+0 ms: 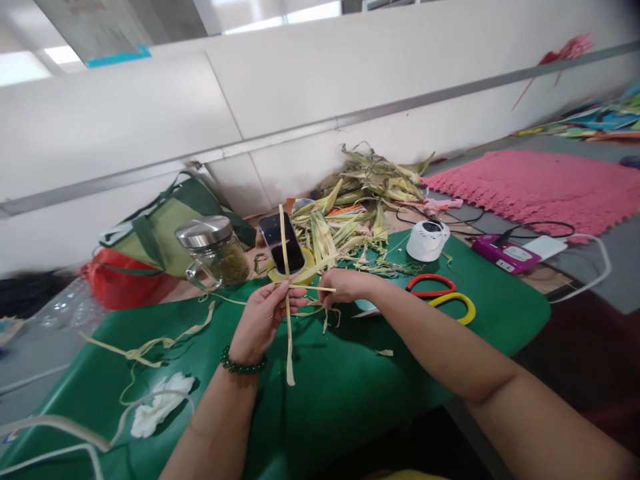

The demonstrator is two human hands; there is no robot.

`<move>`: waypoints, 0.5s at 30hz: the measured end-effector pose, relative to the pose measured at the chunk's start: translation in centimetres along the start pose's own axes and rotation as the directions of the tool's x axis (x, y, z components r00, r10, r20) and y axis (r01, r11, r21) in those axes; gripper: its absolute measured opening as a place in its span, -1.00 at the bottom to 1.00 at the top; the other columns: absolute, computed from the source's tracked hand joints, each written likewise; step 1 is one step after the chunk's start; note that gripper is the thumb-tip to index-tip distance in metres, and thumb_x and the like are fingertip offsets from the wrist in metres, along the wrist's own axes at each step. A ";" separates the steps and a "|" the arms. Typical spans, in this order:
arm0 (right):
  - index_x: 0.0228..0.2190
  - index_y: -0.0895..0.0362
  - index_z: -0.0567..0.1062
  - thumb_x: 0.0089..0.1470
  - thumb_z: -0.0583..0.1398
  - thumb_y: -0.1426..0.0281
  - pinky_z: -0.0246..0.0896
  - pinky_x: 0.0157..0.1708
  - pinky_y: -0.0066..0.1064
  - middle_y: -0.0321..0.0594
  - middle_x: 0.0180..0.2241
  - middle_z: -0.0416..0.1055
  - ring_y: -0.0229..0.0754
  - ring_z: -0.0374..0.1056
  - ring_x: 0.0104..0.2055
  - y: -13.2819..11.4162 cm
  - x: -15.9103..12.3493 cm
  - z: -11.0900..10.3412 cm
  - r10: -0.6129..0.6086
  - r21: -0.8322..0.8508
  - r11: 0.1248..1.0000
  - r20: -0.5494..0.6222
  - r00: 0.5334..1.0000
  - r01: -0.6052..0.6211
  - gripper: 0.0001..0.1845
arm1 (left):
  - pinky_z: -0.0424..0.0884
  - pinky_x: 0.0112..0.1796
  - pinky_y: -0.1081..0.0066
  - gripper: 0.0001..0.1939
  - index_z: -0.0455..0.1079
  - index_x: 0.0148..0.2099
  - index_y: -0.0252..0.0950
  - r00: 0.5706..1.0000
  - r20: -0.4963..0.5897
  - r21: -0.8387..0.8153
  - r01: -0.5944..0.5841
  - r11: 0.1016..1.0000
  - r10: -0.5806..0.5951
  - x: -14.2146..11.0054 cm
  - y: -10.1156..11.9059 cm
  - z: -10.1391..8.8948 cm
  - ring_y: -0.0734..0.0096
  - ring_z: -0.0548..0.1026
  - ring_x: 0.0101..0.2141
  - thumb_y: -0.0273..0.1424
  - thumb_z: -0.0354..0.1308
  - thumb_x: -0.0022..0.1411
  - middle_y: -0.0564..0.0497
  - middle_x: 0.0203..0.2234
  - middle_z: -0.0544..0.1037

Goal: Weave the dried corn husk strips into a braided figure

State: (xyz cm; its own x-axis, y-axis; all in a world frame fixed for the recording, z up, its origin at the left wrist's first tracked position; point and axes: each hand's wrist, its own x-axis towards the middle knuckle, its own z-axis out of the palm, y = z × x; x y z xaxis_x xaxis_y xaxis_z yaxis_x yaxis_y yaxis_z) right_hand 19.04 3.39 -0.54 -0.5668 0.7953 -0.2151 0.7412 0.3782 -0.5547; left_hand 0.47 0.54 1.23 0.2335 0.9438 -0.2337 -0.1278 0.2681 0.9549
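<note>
My left hand (270, 310), a green bead bracelet on its wrist, pinches two pale corn husk strips where they cross. The longer strip (289, 340) stands nearly upright; the other lies crosswise, its end reaching in front of my right hand (345, 285). My right fingers are bent down and closed on loose husk at the near edge of a heap of torn corn husks (324, 240). Thin shreds hang below those fingertips, which are partly hidden. Just behind my left hand, a phone (280, 243) leans upright on a roll of yellow tape (307, 267).
Scissors (450, 300) with red and yellow handles lie right of my right hand. A glass jar (220, 257), a white roll (427, 241) and a purple power strip (505, 253) stand around. Crumpled tissue (163, 403) and a cable (60, 421) lie left on the green tabletop (350, 400).
</note>
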 end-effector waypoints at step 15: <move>-0.46 0.23 0.57 -0.10 0.23 0.42 0.09 -0.49 -0.53 -0.24 -0.52 0.47 -0.29 0.29 -0.47 0.2 0.1 0.3 -0.015 0.040 0.999 -0.034 0.999 0.017 -0.86 | 0.40 -0.52 0.59 -0.87 0.44 -0.38 -0.43 1.000 -0.024 0.000 0.009 1.000 -0.009 -0.3 0.4 0.4 0.50 0.52 -0.56 -0.44 0.16 0.13 -0.09 -0.52 0.59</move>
State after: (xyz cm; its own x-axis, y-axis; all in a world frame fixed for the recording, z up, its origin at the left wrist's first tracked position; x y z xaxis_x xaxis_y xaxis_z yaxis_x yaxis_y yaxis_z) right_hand 19.00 3.34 -0.92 -0.5653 0.8053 -0.1788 0.7168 0.3722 -0.5897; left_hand 0.74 0.26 1.80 0.2115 0.9458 -0.2462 -0.1262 0.2763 0.9528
